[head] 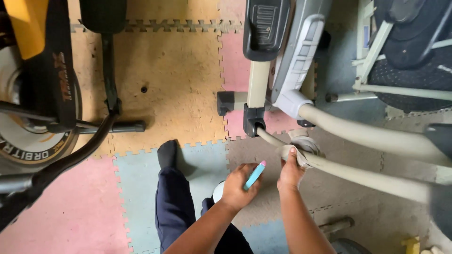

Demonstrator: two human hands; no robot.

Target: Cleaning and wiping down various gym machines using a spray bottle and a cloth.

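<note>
Right hand (290,171) closed on a beige cloth (293,153), fingers wrapped over it and pressing it onto the curved beige bar (358,175) of the elliptical trainer (294,61). Cloth is bunched around the bar just below the black pivot bracket (253,121), touching the bar on its upper side. Left hand (238,188) closed around a white bottle (218,192); only a rounded white part of the body shows under the wrist. Bottle's light-blue trigger with pink tip (254,175) sticks up and to the right, pointing toward the cloth, tip near the right hand but not touching it. Both forearms enter from the bottom edge, close together.

Surroundings: floor of interlocking foam tiles, tan (174,80), pink (70,207), light blue (136,183) and grey (358,211), worn and dirty. Person's leg in dark blue trousers (174,207) with a black sock or shoe (167,153) planted on the light-blue tile, left of the hands. Trainer's grey pedal (266,26) sits at top centre over the tan and pink tiles; a second thick beige bar (372,136) runs above the wiped one. Black exercise bike with a white flywheel (23,131) stands at far left, its black foot bar (122,126) resting on the tan tile. Another machine (409,42) with a white frame occupies the top right corner. Small yellow object (412,244) at bottom right, too small to identify.
</note>
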